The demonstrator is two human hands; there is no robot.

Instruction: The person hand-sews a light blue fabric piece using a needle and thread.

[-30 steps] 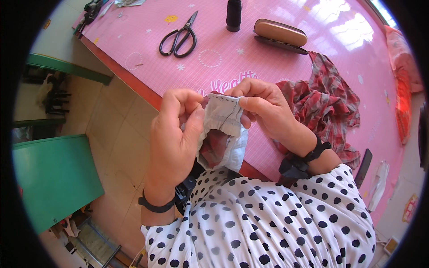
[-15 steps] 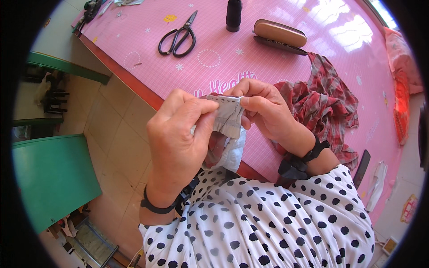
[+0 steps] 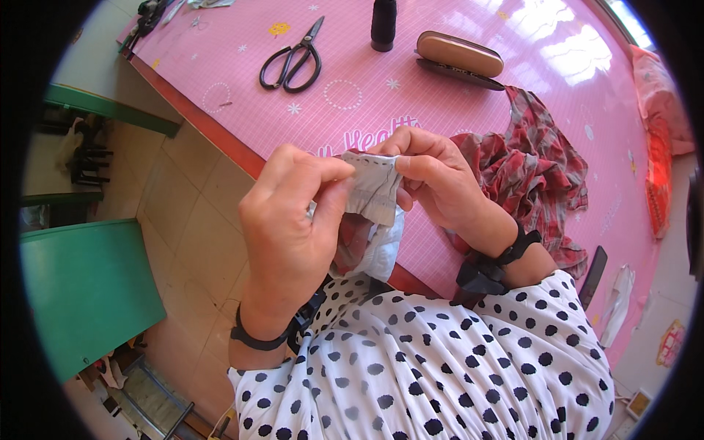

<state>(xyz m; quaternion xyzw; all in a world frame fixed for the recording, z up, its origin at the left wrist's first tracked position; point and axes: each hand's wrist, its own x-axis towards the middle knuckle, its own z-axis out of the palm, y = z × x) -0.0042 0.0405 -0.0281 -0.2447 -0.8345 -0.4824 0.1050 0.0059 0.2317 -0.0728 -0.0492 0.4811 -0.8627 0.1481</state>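
- The right hand (image 3: 444, 176) is pinching the white cloth (image 3: 372, 194) by its top edge, above the pink table's (image 3: 433, 249) near edge.
- The left hand (image 3: 293, 213) is curling at the cloth's left side; whether its fingertips are gripping is hard to tell.
- Scissors (image 3: 306, 62) are lying far left.

LETTERING: pink, partly covered | ON: pink table cover (image 3: 348, 48)

Scissors gap: I could pass over the pink surface (image 3: 242, 110), between the scissors (image 3: 303, 47) and the left hand (image 3: 286, 220).
Right side: plaid cloth (image 3: 529, 165) blocks me beside the right hand (image 3: 444, 180).
Far side: black spool (image 3: 383, 28) and case (image 3: 460, 56) obstruct me.
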